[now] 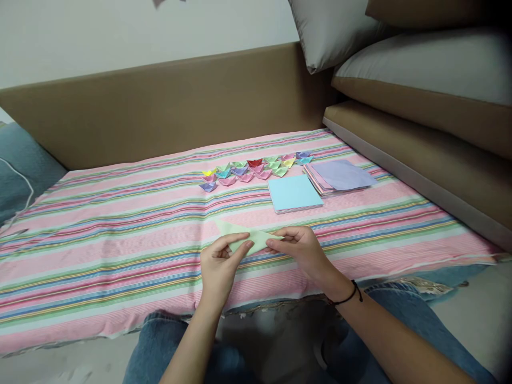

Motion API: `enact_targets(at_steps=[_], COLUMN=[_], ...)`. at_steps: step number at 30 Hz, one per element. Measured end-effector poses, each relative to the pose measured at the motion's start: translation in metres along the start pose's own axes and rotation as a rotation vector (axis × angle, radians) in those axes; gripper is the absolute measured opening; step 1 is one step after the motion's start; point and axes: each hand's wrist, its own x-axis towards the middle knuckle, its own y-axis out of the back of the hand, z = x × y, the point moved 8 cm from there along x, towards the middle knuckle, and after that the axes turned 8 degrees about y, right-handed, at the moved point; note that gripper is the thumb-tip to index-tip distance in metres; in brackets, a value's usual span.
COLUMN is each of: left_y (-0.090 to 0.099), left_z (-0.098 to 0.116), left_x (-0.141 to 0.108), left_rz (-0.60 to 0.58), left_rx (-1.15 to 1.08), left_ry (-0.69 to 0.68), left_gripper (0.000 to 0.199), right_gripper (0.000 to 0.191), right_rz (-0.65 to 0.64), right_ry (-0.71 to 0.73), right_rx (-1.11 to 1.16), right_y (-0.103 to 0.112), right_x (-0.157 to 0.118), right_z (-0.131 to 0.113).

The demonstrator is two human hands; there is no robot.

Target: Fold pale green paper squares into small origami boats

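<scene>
Between my two hands is a pale green sheet of origami paper, folded into a pointed, boat-like shape and held just above the striped cloth. My left hand pinches its left and middle part between thumb and fingers. At the right tip, the thumb and forefinger of my right hand are closed on the paper. Beyond the hands stand rows of small folded paper boats in several colours. A stack of light blue square paper lies nearer, ahead of my right hand.
Right of the blue stack is a looser pile of paper with a lavender sheet on top. The striped cloth covers the seat. A brown backrest rises behind, and cushions are piled at the right.
</scene>
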Motion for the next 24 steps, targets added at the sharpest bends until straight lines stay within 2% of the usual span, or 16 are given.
enact_targets(at_steps=[6, 24], left_y=[-0.0005, 0.0038], left_z=[-0.0055, -0.003], left_x=[0.0005, 0.0029], left_rz=[-0.006, 0.002], left_rx=[-0.023, -0.03], left_ry=[0.034, -0.002], left_gripper=[0.02, 0.018], right_gripper=[0.02, 0.021], right_rz=[-0.005, -0.013], right_ry=[0.004, -0.004], right_rx=[0.001, -0.022], right_y=[-0.0004, 0.0025], right_x=[0.0002, 0.0016], right_z=[0.0004, -0.0056])
